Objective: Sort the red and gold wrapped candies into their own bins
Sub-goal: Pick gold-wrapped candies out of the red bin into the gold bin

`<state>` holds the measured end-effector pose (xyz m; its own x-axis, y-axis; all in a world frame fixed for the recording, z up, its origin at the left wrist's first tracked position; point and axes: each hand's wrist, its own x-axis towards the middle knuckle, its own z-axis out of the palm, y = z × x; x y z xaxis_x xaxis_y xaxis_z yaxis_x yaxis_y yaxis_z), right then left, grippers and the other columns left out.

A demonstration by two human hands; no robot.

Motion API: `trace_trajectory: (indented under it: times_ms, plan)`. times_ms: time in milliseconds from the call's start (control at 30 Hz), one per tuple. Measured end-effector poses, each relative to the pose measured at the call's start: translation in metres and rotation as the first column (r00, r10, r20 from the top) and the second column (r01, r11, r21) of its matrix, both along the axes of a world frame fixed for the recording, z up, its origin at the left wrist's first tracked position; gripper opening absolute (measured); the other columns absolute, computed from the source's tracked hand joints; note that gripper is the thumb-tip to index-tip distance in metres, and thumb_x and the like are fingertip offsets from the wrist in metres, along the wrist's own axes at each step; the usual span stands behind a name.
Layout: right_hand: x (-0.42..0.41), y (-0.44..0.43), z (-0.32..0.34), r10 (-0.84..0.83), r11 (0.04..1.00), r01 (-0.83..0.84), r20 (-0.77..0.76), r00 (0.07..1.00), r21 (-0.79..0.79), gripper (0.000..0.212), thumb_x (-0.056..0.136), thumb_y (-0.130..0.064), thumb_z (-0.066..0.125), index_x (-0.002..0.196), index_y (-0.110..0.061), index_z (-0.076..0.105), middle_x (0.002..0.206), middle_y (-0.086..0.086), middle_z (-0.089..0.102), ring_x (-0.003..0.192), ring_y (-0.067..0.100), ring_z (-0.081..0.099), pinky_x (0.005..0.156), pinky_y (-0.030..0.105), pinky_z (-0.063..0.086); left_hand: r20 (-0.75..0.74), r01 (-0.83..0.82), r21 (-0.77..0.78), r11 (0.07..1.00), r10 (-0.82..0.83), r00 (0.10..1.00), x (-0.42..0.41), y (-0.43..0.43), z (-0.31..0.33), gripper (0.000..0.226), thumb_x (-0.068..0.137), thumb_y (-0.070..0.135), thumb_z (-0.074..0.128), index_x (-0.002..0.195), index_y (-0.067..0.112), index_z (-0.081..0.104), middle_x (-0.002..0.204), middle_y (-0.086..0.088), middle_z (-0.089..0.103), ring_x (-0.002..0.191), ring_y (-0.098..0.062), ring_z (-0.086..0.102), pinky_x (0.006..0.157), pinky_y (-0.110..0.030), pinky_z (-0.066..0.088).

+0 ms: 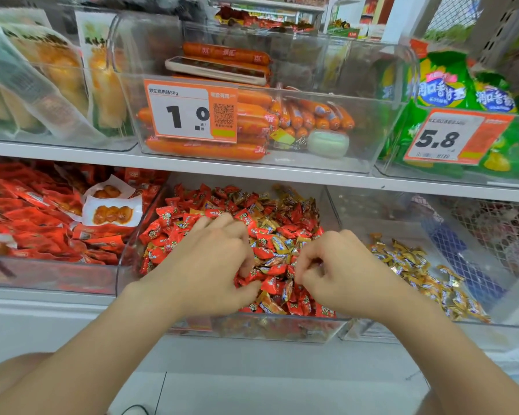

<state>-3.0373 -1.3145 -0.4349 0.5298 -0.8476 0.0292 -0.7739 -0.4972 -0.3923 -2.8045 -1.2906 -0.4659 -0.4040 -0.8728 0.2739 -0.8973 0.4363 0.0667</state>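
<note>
A clear middle bin (331,211) on the lower shelf holds a heap of red wrapped candies (174,223) mixed with gold wrapped candies (285,245). To its right a second clear bin (498,295) holds only gold candies (414,265). My left hand (210,265) lies on the mixed heap, fingers curled into the candies, thumb against a red one. My right hand (339,271) is over the heap's right side, fingers curled tight; I cannot see what they pinch.
A bin of red snack packets (36,217) stands to the left. The upper shelf (252,172) carries a bin of orange sausages (246,124) with a price tag, bagged corn at the left, green bags (450,94) at the right. The white floor lies below.
</note>
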Motion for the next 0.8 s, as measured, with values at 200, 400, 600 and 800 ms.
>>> trace_trajectory:
  times_ms: [200,400,600,800]
  plan:
    - [0.012,0.009,-0.017,-0.026,0.995,0.009,-0.171,0.985,-0.101,0.052,0.078,-0.070,0.057,0.087,-0.020,0.069,0.064,-0.006,0.064,0.069,0.012,0.061,0.065,0.036,0.056,0.029,-0.014,0.020,1.000,0.014,0.999,-0.012,-0.015,-0.007,0.035,0.092,0.036,0.059,0.125,0.026,0.060,0.112,0.008,0.059,0.108,-0.017,0.054,0.098,-0.037,0.047]
    - [0.022,0.007,-0.022,0.020,0.999,-0.024,-0.160,0.987,-0.023,0.037,0.082,-0.066,0.076,0.096,-0.032,0.079,0.076,-0.011,0.069,0.083,0.015,0.065,0.071,0.033,0.056,0.016,-0.078,0.071,0.994,0.077,0.997,-0.009,-0.018,-0.005,0.033,0.092,0.049,0.067,0.117,0.028,0.060,0.108,0.007,0.066,0.106,-0.020,0.062,0.090,-0.038,0.050]
    - [0.030,0.013,-0.023,-0.031,0.996,0.013,-0.188,0.982,-0.093,0.024,0.077,-0.041,0.072,0.097,-0.027,0.076,0.080,-0.007,0.068,0.090,0.017,0.064,0.070,0.033,0.057,-0.100,-0.044,0.079,0.996,0.052,0.994,-0.015,-0.014,-0.005,0.030,0.091,0.016,0.056,0.118,0.028,0.051,0.102,0.010,0.063,0.097,-0.020,0.060,0.083,-0.036,0.042]
    - [0.024,0.009,-0.020,-0.122,0.992,0.123,-0.035,0.992,0.002,0.010,0.083,-0.028,0.067,0.089,-0.024,0.073,0.074,-0.009,0.067,0.078,0.006,0.060,0.073,0.032,0.054,-0.190,-0.062,0.076,0.995,0.076,0.979,-0.008,-0.015,-0.008,0.029,0.093,0.007,0.053,0.106,0.032,0.045,0.085,0.011,0.057,0.078,-0.019,0.056,0.064,-0.039,0.045]
